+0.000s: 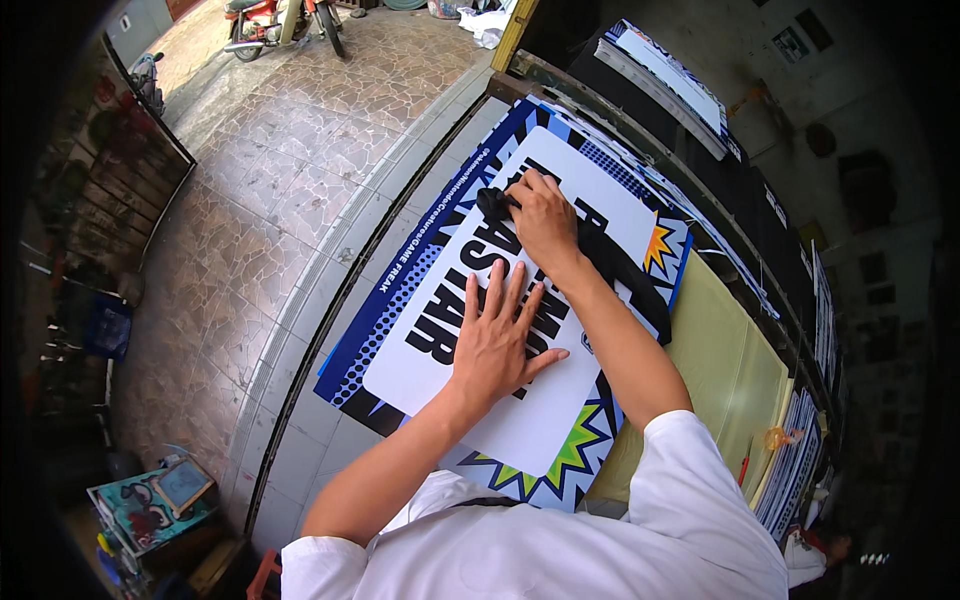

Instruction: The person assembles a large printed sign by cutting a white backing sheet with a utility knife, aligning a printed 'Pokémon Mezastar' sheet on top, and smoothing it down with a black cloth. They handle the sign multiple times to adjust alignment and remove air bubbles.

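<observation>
A printed sheet or board (400, 375) lies tilted across the table in front of me, with a white middle, large black lettering and a blue patterned border with green and orange bursts. My left hand (498, 338) rests flat on its white middle, fingers spread, holding nothing. Farther up the print, my right hand (543, 215) is closed on a bunched black cloth (492, 204) and presses it against the surface. A long black shape (625, 275) shows on the far side of my right wrist; whether it belongs to the same cloth I cannot tell.
A pale yellow-green surface (715, 365) lies right of the print. Stacked printed boards (665, 85) stand at the back right, and more sheets (790, 470) at the lower right. Left of the table is tiled floor (250, 210); a red motorcycle (285, 22) is parked beyond. A cluttered stand (155, 500) occupies the lower left.
</observation>
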Demonstrator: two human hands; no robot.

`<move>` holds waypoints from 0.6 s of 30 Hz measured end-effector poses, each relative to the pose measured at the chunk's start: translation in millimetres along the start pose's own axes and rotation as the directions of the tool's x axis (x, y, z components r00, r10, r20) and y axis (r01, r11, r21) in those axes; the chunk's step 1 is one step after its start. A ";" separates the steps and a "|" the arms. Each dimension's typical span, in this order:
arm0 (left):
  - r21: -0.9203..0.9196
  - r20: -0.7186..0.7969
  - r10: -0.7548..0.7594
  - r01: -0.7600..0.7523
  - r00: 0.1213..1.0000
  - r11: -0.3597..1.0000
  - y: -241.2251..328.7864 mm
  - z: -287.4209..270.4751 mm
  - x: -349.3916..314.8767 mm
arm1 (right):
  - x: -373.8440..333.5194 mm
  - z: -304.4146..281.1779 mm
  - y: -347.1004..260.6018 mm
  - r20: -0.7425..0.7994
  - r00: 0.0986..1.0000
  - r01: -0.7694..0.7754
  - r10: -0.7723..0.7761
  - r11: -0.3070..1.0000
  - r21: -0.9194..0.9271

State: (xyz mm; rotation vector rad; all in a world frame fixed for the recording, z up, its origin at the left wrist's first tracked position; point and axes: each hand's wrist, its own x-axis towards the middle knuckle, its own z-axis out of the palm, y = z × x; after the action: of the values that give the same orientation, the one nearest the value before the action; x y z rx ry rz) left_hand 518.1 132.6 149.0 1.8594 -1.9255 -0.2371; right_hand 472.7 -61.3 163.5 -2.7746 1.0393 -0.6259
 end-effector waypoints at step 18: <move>0.051 -0.015 -0.003 0.004 1.000 0.999 3.7 -1.4 -7.0 | -14.3 14.0 1.8 -0.054 0.989 0.141 -0.141 0.990 0.003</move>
State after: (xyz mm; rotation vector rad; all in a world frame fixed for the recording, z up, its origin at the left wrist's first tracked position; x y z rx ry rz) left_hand 515.2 140.0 150.4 1.8925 -1.9357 -0.1763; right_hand 467.7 -53.9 145.5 -2.8590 0.8534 -0.7235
